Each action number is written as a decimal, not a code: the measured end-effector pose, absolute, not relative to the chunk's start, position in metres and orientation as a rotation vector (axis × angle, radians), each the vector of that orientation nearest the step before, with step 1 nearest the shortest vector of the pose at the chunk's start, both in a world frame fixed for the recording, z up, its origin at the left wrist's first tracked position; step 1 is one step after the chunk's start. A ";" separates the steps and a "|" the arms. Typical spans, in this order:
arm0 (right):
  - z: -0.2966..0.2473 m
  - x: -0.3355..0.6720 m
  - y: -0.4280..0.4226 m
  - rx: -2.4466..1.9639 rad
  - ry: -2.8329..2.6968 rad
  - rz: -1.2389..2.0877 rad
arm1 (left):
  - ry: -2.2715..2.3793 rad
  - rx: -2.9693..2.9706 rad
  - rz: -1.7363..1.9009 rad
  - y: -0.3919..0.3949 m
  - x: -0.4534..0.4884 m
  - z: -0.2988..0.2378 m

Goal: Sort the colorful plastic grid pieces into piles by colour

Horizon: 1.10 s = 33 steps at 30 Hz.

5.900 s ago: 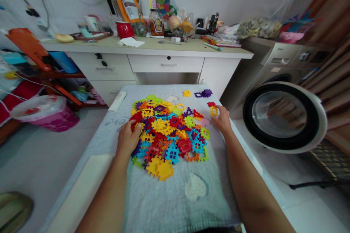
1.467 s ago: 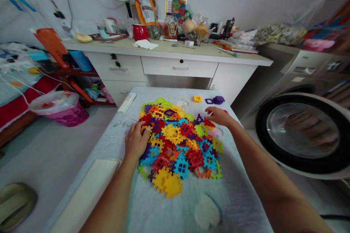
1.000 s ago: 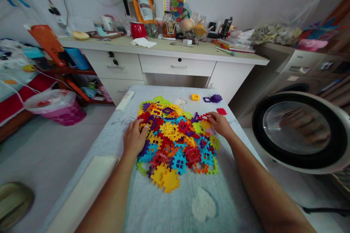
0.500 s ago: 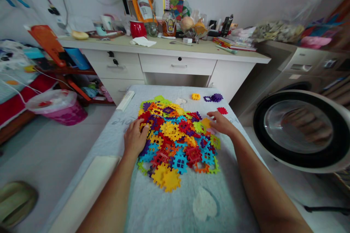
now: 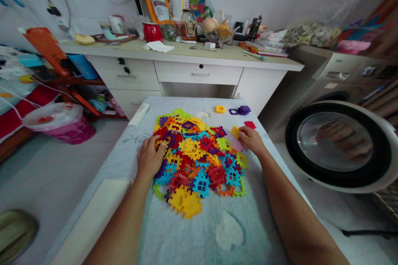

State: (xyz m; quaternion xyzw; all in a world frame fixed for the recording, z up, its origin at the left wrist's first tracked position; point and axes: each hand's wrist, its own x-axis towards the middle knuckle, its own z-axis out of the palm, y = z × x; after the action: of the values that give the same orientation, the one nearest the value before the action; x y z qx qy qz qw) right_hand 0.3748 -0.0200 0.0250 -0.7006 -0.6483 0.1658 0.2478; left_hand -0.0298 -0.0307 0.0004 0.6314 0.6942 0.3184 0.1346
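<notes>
A heap of coloured plastic interlocking building pieces (image 5: 190,149) with toothed edges lies on the cloth-covered table. At the heap's right side, my right hand (image 5: 251,138) pinches a yellow toothed interlocking piece (image 5: 235,132) between thumb and fingers. My left hand (image 5: 149,156) rests against the left edge of the heap, thumb and fingers apart beside a yellow window-like piece (image 5: 161,145). Past my right hand lie a red piece (image 5: 250,124), some purple pieces (image 5: 244,110) and a small yellow stack (image 5: 219,109).
A white strip-shaped box (image 5: 139,115) lies at the table's far left, and a long pale block (image 5: 96,215) at its near left. Behind the table stands a white desk (image 5: 199,70) crowded with jars and bags. To the right, a washing machine door (image 5: 337,145) hangs open.
My right hand has closed on the yellow piece and lifted it slightly from the heap's edge. My left hand stays by the heap. The whole view has shifted a little.
</notes>
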 end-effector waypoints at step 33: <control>0.044 0.357 0.136 -1.875 -2.186 0.036 | 2.003 1.838 0.961 -0.028 -0.032 -0.006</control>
State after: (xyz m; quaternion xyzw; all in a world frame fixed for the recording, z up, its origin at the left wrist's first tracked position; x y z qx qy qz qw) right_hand 0.3569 0.1358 0.0440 -0.6456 -0.7524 0.0125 0.1303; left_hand -0.0321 -0.0277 -0.0064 0.6320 0.6890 0.3305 0.1287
